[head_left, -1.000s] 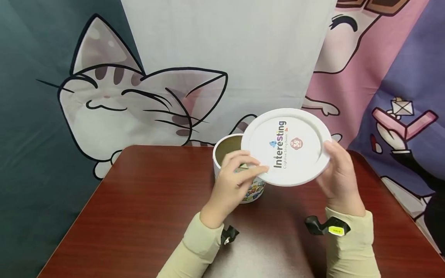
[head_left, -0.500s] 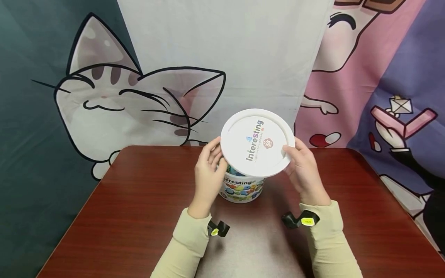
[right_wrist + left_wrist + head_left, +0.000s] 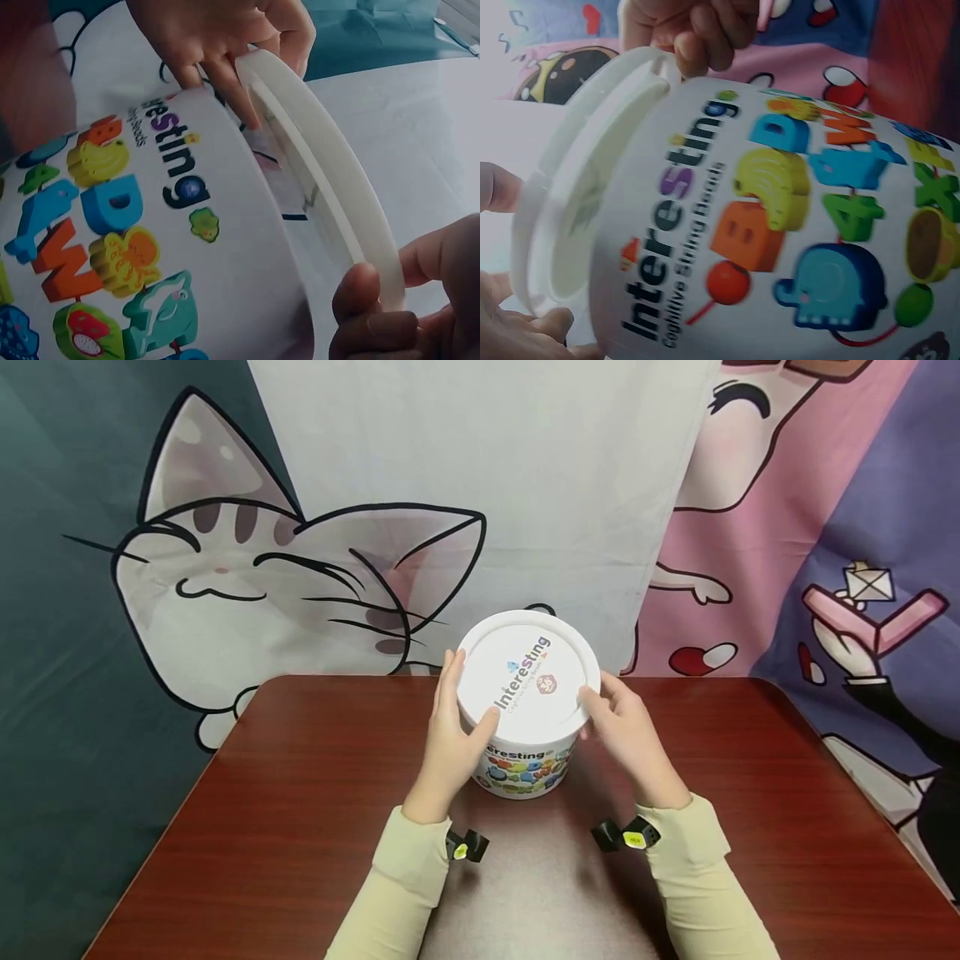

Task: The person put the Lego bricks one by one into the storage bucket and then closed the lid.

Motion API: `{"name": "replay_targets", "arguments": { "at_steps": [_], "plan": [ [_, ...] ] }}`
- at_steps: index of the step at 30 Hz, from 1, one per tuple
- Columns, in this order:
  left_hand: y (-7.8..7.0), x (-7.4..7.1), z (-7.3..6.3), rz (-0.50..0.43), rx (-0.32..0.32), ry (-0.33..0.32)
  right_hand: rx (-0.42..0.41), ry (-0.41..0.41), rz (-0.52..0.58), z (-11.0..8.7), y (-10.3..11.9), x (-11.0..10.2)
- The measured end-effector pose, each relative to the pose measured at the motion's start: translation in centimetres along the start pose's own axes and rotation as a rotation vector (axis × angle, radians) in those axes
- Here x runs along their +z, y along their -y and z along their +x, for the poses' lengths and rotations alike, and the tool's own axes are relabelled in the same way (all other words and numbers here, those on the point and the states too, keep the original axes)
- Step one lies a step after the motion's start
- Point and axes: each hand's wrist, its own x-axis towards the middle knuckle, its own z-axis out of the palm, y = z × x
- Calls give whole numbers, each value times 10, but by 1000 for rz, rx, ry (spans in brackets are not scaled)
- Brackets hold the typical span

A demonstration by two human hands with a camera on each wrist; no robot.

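Note:
A white round lid [image 3: 555, 652], printed "Interesting", is over the mouth of a white bucket [image 3: 521, 772] on the table. Colourful string-bead pictures cover the bucket [image 3: 810, 210]. Both wrist views show a gap between the underside of the lid [image 3: 322, 165] and the bucket's rim, the lid slightly tilted. My left hand [image 3: 446, 743] holds the lid's left edge, thumb on top and fingers along its side. On the right edge, my right hand [image 3: 630, 735] pinches the lid between thumb and fingers. The bucket's inside is hidden from the head view.
The reddish-brown wooden table [image 3: 300, 827] extends on both sides of the bucket. Behind its far edge hangs a cloth backdrop [image 3: 375, 443] with cartoon animals.
The lid has moved left and down, from right of the bucket to over its mouth. My left hand has taken hold of the lid's left edge; the right hand has kept its grip.

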Motion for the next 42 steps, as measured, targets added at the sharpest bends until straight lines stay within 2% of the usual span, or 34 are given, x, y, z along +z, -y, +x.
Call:
{"name": "replay_targets", "arguments": {
  "at_steps": [7,13,18,23,28,32,38,40,42],
  "plan": [
    [12,2,-2,55,-45,13,34,42,-137,1,-6,7],
    [20,4,-2,67,-89,28,60,20,-204,-2,-9,13],
    [24,8,-4,65,-101,29,61,-5,-288,-4,-12,15],
    [28,10,-2,87,-98,19,63,-19,-292,-4,-11,16],
    [37,10,-1,82,-146,18,77,-16,-307,-3,-11,16],
    [42,9,2,47,-158,25,49,-35,-351,-2,-14,17],
    [43,7,6,41,-153,35,-5,-122,-438,4,-22,15],
    [43,6,6,58,-153,38,-56,-149,-436,8,-25,14],
    [44,5,6,77,-148,42,-142,-155,-430,12,-29,14]
  ]
}}
